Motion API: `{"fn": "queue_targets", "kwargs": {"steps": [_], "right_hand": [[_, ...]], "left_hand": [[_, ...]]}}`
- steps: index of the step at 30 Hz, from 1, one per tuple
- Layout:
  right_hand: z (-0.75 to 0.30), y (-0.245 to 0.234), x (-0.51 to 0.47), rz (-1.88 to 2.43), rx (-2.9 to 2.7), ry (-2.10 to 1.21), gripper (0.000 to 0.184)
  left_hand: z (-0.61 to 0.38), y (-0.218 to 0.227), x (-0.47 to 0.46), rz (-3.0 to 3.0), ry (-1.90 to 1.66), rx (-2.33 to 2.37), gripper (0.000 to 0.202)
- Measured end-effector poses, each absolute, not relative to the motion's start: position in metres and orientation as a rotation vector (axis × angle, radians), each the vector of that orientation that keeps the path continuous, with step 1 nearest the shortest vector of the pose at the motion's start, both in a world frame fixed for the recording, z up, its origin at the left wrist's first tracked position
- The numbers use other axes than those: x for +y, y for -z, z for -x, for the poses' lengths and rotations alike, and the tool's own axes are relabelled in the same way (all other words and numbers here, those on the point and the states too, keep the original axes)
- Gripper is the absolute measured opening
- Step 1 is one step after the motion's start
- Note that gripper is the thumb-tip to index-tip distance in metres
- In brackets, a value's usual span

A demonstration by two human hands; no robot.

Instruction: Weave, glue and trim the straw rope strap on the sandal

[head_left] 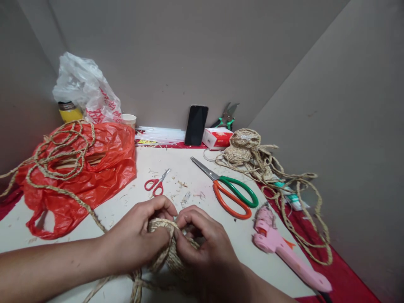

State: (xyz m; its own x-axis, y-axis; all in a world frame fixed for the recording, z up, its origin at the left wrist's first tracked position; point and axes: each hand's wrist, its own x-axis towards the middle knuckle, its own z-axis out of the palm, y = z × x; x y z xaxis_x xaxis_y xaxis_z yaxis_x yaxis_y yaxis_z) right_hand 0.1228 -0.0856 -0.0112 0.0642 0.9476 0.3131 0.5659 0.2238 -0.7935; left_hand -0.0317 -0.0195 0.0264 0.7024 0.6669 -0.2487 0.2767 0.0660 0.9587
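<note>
My left hand (139,237) and my right hand (202,240) are both closed around a small coiled piece of braided straw rope (166,248) at the near edge of the white table (176,168). The fingers of both hands pinch its upper rim. A tail of the same braided rope (63,191) runs from the piece to the left, up over a red plastic bag (104,168). Much of the coiled piece is hidden under my hands.
Small red scissors (155,184), large scissors with orange and green handles (232,191), and a pink glue gun (284,248) lie on the table. Behind stand a phone (196,125), a tissue box (217,138), pruning shears (227,114), woven straw pieces (244,145), a white bag (85,88).
</note>
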Motion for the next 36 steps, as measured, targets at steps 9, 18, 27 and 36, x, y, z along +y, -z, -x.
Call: {"fn": "queue_targets", "kwargs": {"steps": [9, 18, 27, 36], "right_hand": [[-0.119, 0.015, -0.086, 1.487, -1.637, -0.432, 0.014], [-0.117, 0.016, -0.088, 1.518, -1.631, -0.501, 0.017], [-0.122, 0.006, -0.089, 1.424, -1.661, -0.627, 0.012], [-0.126, 0.008, -0.085, 1.438, -1.711, -0.596, 0.01]], "left_hand": [[0.03, -0.032, -0.007, -1.458, -0.154, 0.831, 0.008], [0.028, -0.022, -0.01, -1.439, -0.208, 0.778, 0.008], [0.033, -0.022, -0.01, -1.474, -0.212, 0.79, 0.006], [0.033, -0.02, -0.014, -1.549, -0.257, 0.779, 0.007]]}}
